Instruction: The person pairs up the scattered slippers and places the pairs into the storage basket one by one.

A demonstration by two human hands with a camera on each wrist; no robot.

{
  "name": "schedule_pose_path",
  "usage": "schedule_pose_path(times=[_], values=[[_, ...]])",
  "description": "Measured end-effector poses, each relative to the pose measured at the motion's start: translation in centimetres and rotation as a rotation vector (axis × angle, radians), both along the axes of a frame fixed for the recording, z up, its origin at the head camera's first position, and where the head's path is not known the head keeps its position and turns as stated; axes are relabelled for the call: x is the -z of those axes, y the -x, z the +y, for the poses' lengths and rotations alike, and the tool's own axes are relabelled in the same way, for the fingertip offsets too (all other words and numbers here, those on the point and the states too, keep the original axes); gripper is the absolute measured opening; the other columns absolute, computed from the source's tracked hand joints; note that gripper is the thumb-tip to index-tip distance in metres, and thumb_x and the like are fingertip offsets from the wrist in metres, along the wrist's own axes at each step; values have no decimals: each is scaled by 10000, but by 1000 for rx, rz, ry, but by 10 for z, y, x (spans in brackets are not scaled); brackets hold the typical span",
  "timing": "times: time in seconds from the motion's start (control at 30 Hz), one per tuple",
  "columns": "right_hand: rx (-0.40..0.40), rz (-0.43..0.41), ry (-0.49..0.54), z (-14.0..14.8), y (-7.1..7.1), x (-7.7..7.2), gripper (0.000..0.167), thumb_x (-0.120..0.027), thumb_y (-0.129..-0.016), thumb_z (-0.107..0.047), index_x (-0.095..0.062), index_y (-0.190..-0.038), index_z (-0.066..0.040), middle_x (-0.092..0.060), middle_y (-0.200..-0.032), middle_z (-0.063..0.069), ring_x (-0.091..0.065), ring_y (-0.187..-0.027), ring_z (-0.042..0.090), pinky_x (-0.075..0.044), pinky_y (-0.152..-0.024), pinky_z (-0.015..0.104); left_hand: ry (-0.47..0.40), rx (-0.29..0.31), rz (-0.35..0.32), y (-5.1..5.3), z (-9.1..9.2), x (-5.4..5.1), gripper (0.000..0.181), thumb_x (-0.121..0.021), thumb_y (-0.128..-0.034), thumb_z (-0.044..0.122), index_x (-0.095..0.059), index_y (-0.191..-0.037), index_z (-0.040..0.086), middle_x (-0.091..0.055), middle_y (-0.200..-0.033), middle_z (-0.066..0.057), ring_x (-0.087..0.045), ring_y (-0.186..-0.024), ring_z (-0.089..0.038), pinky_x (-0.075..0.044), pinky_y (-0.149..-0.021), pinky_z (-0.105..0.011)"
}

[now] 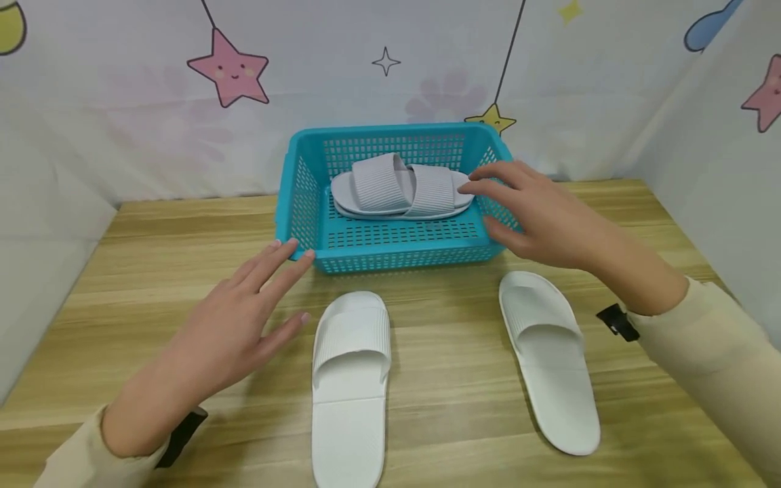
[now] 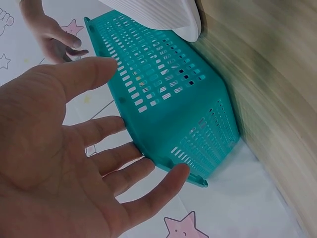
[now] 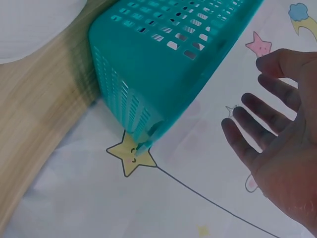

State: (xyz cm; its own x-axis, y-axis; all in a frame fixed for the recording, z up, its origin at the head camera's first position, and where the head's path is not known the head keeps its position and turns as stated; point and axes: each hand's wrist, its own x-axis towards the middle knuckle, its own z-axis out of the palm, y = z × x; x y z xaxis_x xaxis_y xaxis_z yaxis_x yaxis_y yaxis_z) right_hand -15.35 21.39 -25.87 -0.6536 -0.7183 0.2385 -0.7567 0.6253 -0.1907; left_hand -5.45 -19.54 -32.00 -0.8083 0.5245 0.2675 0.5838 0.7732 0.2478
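In the head view, the lavender-grey slide slippers [image 1: 381, 186] lie overlapped inside the turquoise perforated basket [image 1: 396, 252], toward its back wall, while the left white slide slipper [image 1: 349, 434] and the right white slide slipper [image 1: 558, 379] lie outside on the wood-grain table [image 1: 445, 379]; judged by that split, the work looks about midway, with the white pair left to handle. The left hand [image 1: 226, 325] reaches with straight fingers to the near left corner of the rim, grasping nothing; the right hand [image 1: 543, 217], loosely bent and holding nothing, hovers over the right end. Bare wood separates the white slippers, and the basket stands close to the printed cloth backdrop [image 1: 335, 68], leaving little room behind. In the left wrist view, the fingers spread along the rim; firm contact cannot be told. In the right wrist view, relaxed fingers stand apart from the rim.
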Motion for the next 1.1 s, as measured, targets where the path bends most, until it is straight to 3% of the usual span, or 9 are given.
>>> schedule_pose_path(times=[0.23, 0.43, 0.57, 0.7, 0.8, 0.93, 1.1], values=[[-129, 30, 17, 11, -16, 4, 492, -673, -969, 8, -592, -1450, -59, -568, -1466, 155, -573, -1310, 393, -528, -943, 529, -4, 1, 0, 1, 0, 3, 791, -784, -967, 234, -393, -1645, 125, -369, -1686, -192, -364, -1531, -487, -465, -1024, -747], [-163, 51, 52, 16, -28, 10, 471, -718, -966, -24, -628, -1424, -79, -601, -1422, 138, -595, -1281, 354, -509, -990, 503, -19, -20, -4, -3, -3, 6, 789, -793, -957, 224, -408, -1639, 130, -382, -1680, -185, -364, -1532, -480, -461, -1023, -749], [-168, 89, 86, 22, -37, 15, 309, -558, -1122, -243, -672, -1368, -96, -645, -1334, 102, -621, -1208, 317, -483, -991, 446, -28, -14, 20, -3, -4, 6, 810, -807, -940, 213, -407, -1641, 134, -393, -1673, -189, -382, -1519, -490, -464, -1018, -748], [-198, 130, 99, 32, -45, 21, 453, -382, -1163, -371, -721, -1293, -100, -695, -1212, 35, -650, -1076, 238, -474, -925, 335, -23, -8, 29, 0, -4, 6, 819, -805, -942, 217, -395, -1647, 145, -392, -1673, -188, -383, -1519, -486, -472, -1004, -749], [-202, 117, 50, 42, -50, 26, 235, -568, -1090, -115, -748, -1242, -127, -704, -1162, -17, -666, -992, 182, -535, -832, 313, -14, -10, 23, 0, -3, 5, 822, -802, -947, 221, -386, -1652, 150, -383, -1680, -183, -376, -1526, -479, -475, -1001, -746], [-142, 62, -75, 57, -59, 34, 556, -733, -815, 143, -738, -1264, -183, -687, -1201, -38, -697, -974, 175, -609, -779, 401, -7, -7, 16, -1, -2, 4, 823, -798, -952, 221, -378, -1656, 151, -376, -1684, -183, -366, -1534, -474, -474, -1005, -747], [-9, -17, -211, 71, -74, 42, 649, -792, -819, 119, -711, -1349, -246, -674, -1298, 20, -719, -1024, 263, -612, -820, 492, 5, 1, 6, -1, -1, 3, 823, -785, -966, 232, -359, -1664, 150, -355, -1696, -182, -357, -1538, -478, -472, -1003, -754]])
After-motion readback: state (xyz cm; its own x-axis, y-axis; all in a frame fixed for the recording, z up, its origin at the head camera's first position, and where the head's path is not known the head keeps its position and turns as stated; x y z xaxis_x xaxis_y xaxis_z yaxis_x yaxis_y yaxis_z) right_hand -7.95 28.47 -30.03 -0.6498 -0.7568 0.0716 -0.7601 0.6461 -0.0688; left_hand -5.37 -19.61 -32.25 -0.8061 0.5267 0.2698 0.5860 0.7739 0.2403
